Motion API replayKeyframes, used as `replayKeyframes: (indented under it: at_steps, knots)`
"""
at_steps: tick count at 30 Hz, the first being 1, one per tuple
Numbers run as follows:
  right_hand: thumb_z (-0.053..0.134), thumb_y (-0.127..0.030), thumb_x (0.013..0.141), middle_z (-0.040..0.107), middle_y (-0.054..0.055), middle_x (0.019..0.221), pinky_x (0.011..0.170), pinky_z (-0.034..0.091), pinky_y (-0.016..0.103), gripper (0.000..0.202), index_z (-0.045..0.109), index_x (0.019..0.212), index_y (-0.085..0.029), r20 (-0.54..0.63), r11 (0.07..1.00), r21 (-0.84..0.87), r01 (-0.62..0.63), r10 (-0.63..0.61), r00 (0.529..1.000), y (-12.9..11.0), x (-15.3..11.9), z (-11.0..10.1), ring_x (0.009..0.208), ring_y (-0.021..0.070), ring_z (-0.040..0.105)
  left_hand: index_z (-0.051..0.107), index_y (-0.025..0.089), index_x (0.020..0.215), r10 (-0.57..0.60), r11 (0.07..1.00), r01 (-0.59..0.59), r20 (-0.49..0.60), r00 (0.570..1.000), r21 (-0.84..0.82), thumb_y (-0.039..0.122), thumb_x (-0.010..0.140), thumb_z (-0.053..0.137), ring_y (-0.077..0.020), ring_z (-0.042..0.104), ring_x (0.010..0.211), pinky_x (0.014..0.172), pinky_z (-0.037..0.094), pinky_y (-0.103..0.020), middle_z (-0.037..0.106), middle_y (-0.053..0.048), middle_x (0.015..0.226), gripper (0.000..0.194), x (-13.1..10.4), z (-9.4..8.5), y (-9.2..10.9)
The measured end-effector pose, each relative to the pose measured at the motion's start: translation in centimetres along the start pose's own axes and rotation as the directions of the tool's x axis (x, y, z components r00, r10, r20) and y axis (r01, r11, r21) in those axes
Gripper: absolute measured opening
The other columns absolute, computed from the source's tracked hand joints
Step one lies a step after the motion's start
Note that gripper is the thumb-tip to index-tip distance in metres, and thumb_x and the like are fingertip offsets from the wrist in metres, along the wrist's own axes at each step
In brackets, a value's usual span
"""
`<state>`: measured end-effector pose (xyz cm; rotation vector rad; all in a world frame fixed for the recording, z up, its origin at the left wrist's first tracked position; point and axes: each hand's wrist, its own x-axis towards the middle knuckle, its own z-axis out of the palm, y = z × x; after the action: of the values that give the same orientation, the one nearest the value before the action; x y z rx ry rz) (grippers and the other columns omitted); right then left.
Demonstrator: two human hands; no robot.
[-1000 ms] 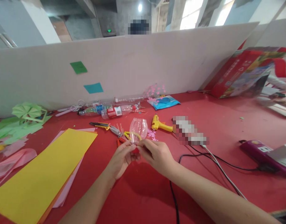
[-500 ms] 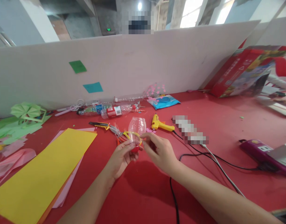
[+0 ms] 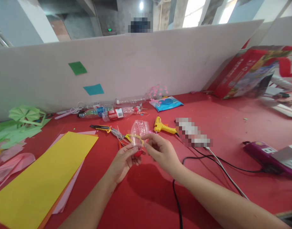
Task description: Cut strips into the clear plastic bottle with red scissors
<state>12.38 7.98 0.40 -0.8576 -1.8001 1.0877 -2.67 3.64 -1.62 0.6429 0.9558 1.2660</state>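
My left hand [image 3: 125, 159] is closed around the neck end of a clear cut plastic bottle piece [image 3: 139, 128], whose red cap [image 3: 138, 153] points down toward me. The upper part of the piece flares out and looks slit into strips. At its right edge, the thumb and forefinger of my right hand [image 3: 160, 152] pinch the clear plastic; the exact contact is small and hard to see. Just behind the piece lie scissors [image 3: 117, 133] with yellow handles, partly hidden by it. An orange-handled tool [image 3: 119, 145] shows beside them.
A yellow glue gun [image 3: 163, 126] with a black cord lies right of my hands. Beyond are plastic bottles [image 3: 116, 114] and a blue wipes pack [image 3: 168, 103]. Left are a utility knife [image 3: 100, 128] and yellow paper [image 3: 48, 175]. A white partition [image 3: 136, 66] borders the table.
The view has shifted very slightly. Both hands keep almost the same hold on the bottle piece; the right fingers have moved only a little.
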Motion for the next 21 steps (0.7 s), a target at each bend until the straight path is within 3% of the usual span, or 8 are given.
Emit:
replayKeyframes:
  at_steps: [9,14,17,21]
  knots:
    - [0.052,-0.023,0.080,0.047,-0.008,0.055,0.037,0.032,0.018,0.017,0.059,0.095,-0.018,0.050,0.981,0.151,-0.118,0.111,0.993,-0.21,0.08,0.10,0.041,0.0073,0.039,0.066,0.013,0.085,-0.009,1.000,0.009,0.001,1.000,0.025,0.029,0.069,0.075,-0.0091,0.056,0.049,0.048,0.036,-0.021,0.064,-0.001,0.061,0.024,-0.17,0.13,0.02]
    - [0.053,-0.025,0.081,0.045,-0.009,0.052,0.037,0.033,0.017,0.011,0.058,0.087,-0.019,0.064,0.966,0.216,-0.145,0.134,0.989,-0.43,0.02,0.09,0.041,0.0075,0.039,0.066,0.013,0.084,-0.007,1.000,0.007,0.003,1.000,0.010,0.029,0.071,0.074,-0.0086,0.057,0.052,0.050,0.038,-0.021,0.067,-0.003,0.070,0.022,-0.16,0.05,-0.03]
    - [0.053,-0.024,0.081,0.047,-0.008,0.053,0.039,0.033,0.018,0.008,0.058,0.085,-0.019,0.057,0.978,0.175,-0.115,0.106,0.993,-0.38,-0.03,0.21,0.042,0.0079,0.040,0.065,0.013,0.081,-0.010,1.000,0.010,0.006,1.000,0.005,0.030,0.070,0.075,-0.0084,0.056,0.052,0.050,0.037,-0.021,0.066,-0.002,0.068,0.022,-0.18,0.07,-0.05]
    - [0.056,-0.022,0.083,0.051,-0.005,0.056,0.046,0.038,0.019,0.005,0.058,0.079,-0.020,0.003,1.000,-0.007,0.012,-0.012,1.000,0.02,-0.13,0.25,0.049,0.0101,0.049,0.063,0.014,0.078,-0.030,1.000,0.030,0.012,0.999,0.008,0.031,0.068,0.076,-0.0090,0.056,0.049,0.048,0.036,-0.022,0.064,0.000,0.062,0.024,-0.24,0.28,-0.06]
